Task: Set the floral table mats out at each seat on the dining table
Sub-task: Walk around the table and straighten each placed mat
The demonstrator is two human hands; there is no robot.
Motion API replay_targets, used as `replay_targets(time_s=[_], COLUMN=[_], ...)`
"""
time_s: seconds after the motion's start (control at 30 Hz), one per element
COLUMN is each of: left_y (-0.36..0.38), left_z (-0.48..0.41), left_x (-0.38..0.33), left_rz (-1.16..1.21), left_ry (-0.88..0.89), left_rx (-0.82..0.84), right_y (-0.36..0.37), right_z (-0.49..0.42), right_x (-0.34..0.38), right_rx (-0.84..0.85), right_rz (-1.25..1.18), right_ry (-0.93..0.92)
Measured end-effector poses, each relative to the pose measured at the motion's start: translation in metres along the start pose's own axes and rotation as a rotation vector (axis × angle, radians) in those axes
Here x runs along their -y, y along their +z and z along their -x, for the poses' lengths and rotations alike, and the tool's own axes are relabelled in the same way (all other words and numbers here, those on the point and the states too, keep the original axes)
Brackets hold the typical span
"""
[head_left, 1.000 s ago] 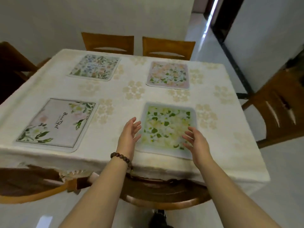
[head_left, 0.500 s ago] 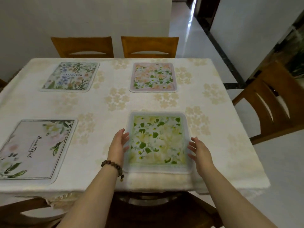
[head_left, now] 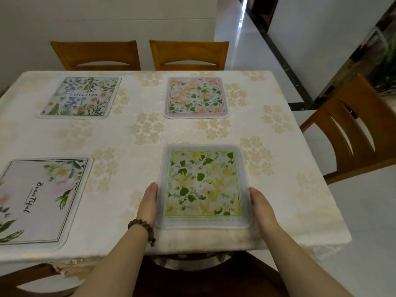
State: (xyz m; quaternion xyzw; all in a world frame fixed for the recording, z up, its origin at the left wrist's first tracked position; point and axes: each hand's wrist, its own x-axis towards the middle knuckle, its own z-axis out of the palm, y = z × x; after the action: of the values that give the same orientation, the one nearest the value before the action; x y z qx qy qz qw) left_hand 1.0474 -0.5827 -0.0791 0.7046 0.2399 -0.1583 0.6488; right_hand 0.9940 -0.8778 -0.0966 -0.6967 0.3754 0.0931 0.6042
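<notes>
Several floral mats lie on the cream tablecloth (head_left: 150, 133). A green and yellow mat (head_left: 203, 186) sits at the near right seat. My left hand (head_left: 149, 203) touches its left edge with straight fingers, and my right hand (head_left: 260, 205) lies against its right edge the same way. A pale mat with the word "Beautiful" (head_left: 36, 200) lies at the near left. At the far side lie a blue-flowered mat (head_left: 80, 97) on the left and a pink-flowered mat (head_left: 196, 97) on the right.
Two wooden chairs (head_left: 188, 54) stand behind the table's far edge and another wooden chair (head_left: 351, 133) at its right end. A dark chair back (head_left: 192, 273) is just below the near edge. White floor stretches to the right.
Both hands have closed in onto the side edges of the green mat, which now lies square to the table's near edge. The view has tilted down and nearer.
</notes>
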Motion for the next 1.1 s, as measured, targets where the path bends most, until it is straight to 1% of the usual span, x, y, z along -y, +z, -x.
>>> replay_targets(time_s=[0.27, 0.4, 0.53, 0.7, 0.9, 1.1], left_y=[-0.003, -0.006, -0.006, -0.004, -0.005, -0.004], left_z=[0.005, 0.008, 0.012, 0.015, 0.015, 0.013], left_x=[0.002, 0.012, 0.015, 0.015, 0.019, 0.022], left_rz=[0.026, 0.110, 0.157, 0.234, 0.191, 0.174], left_ry=[-0.017, -0.053, -0.060, -0.132, -0.157, -0.145], left_rx=[0.008, 0.025, 0.032, 0.058, 0.044, 0.019], right_y=[0.000, 0.001, -0.002, -0.005, -0.004, -0.004], right_z=[-0.001, 0.002, 0.005, 0.012, 0.019, 0.019], right_x=[0.005, 0.011, 0.009, -0.002, -0.002, -0.002], right_rx=[0.017, 0.024, 0.023, 0.019, 0.008, 0.002], right_rz=[0.039, 0.011, 0.047, 0.064, 0.048, 0.051], right_ry=[-0.042, -0.045, -0.063, -0.059, -0.060, -0.057])
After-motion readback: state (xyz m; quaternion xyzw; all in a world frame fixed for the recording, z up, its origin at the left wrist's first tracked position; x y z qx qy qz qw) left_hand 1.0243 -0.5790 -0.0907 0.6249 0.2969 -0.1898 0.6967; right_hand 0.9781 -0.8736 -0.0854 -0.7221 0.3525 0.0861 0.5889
